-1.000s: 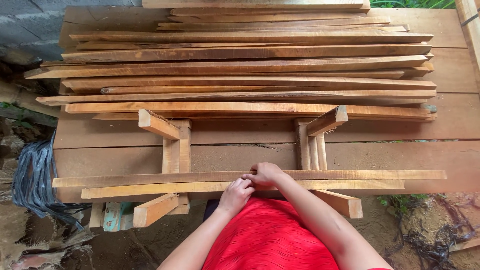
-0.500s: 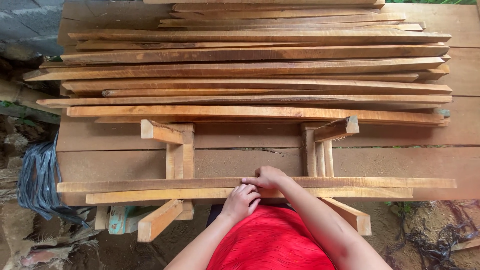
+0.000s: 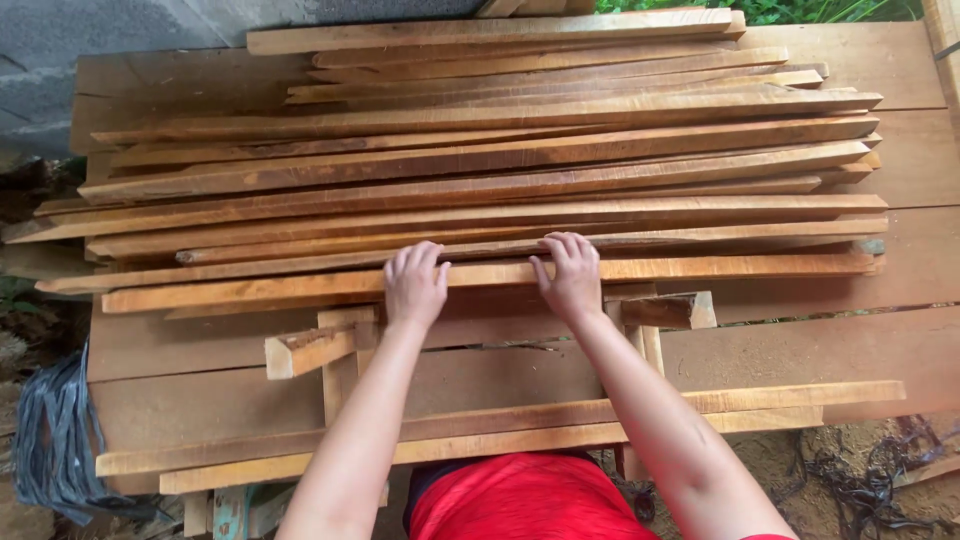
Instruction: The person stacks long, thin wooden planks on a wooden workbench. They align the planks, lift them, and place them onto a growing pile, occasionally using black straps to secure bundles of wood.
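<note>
On the near edge of the timber stack, both hands are resting on one long wooden slat point(image 3: 480, 275).

Left hand point(image 3: 415, 283) and right hand point(image 3: 572, 275) are lying palm-down with fingers spread and curling over the slat's far edge, gripping it, the two hands near each other at its middle. That slat is lying lengthwise as the nearest piece of a pile of rough-sawn strips point(image 3: 500, 150), which is covering the far half of the plank counter point(image 3: 180, 350). Two short wood blocks, left block point(image 3: 310, 350) and right block point(image 3: 670, 310), are sticking out just beneath the slat, over upright supports. Two more long strips point(image 3: 500, 430) are lying across the counter's near edge, above a red garment point(image 3: 525, 500). Grey strapping point(image 3: 50, 450) is hanging at the left; dark cords point(image 3: 860, 490) are lying on the ground at the right.
</note>
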